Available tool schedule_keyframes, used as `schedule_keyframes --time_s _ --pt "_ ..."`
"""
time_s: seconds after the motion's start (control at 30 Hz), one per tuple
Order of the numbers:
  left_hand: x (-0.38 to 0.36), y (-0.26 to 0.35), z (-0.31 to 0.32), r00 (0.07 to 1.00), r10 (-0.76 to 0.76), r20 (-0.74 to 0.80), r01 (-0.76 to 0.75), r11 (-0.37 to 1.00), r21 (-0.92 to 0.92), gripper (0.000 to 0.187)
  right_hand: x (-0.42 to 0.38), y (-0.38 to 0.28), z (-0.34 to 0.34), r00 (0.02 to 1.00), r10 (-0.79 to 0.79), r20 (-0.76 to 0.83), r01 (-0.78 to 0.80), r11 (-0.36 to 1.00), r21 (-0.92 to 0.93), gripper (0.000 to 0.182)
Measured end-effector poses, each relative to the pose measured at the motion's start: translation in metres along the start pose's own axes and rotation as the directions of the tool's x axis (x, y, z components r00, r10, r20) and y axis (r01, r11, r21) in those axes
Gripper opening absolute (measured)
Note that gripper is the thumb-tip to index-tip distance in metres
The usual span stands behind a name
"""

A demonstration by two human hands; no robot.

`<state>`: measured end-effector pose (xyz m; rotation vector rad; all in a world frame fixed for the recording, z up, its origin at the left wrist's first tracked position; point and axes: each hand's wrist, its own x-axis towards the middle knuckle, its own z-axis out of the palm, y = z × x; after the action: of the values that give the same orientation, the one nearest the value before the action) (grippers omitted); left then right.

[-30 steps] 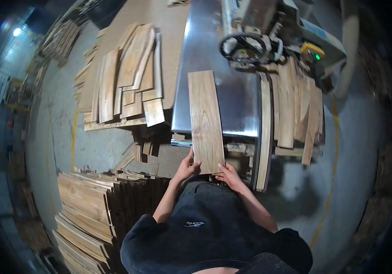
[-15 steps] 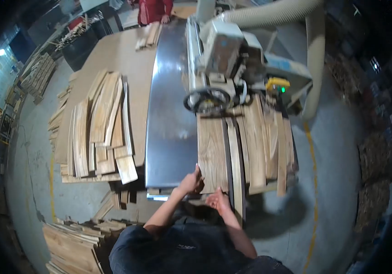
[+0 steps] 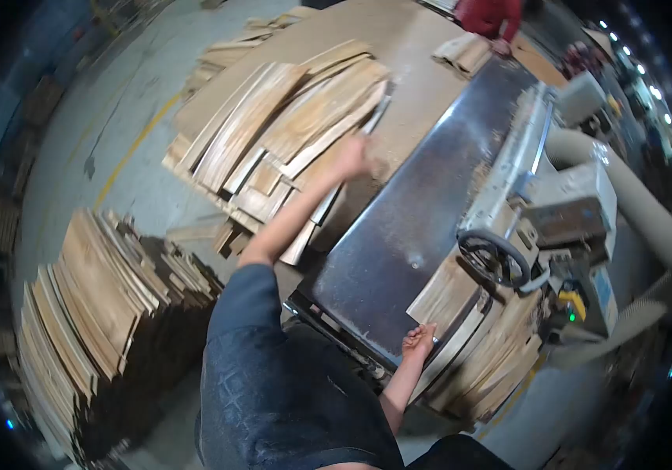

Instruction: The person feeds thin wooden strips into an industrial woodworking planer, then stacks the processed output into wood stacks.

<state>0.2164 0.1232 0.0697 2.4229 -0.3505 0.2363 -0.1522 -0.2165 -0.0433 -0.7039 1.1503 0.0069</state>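
A wooden board (image 3: 447, 296) lies on the metal table of a machine, its far end passing beneath the handwheel side. At its near end is my right hand (image 3: 419, 341), fingers curled against the board's edge. My left hand (image 3: 357, 160) is stretched out to the left, over the right side of a pile of loose boards (image 3: 273, 117). Motion smears its fingers, so I cannot make out whether they hold anything.
The machine has a black handwheel (image 3: 495, 258), a yellow control box (image 3: 573, 304) and a thick hose (image 3: 649, 204). More boards (image 3: 492, 360) lie right of the fed board. A board stack (image 3: 93, 290) stands at lower left. A person in red (image 3: 488, 17) is across the table.
My view has turned left. My left hand has left the board and swung out to the board pile. My right hand stays at the board's near end, and the board reaches farther under the machine.
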Motion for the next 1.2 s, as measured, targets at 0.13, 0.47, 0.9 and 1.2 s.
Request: schedule_keyframes --time_s 0.13,0.47,0.9,1.2 --pt "0.019 -0.117 -0.088 0.829 -0.514 -0.222 0.559 0.776 0.291 0.105 0.019 -0.023 0.016 0.998 -0.046 0.039 0.048 0.998 -0.029 0.053" --pt "-0.148 -0.014 -0.031 0.882 -0.471 -0.027 0.468 0.865 0.182 0.095 0.016 -0.042 0.071 0.91 -0.274 0.311 0.297 0.954 -0.03 0.063" --pt "-0.423 0.113 -0.002 0.672 -0.09 0.735 0.692 0.429 -0.58 0.084 -0.16 0.118 -0.067 0.776 0.194 0.601 -0.166 0.981 -0.103 0.045" --pt "-0.424 0.156 0.07 0.71 0.163 0.685 0.129 0.926 -0.354 0.079 -0.147 0.185 -0.148 0.923 0.064 0.38 -0.222 0.895 0.387 0.023"
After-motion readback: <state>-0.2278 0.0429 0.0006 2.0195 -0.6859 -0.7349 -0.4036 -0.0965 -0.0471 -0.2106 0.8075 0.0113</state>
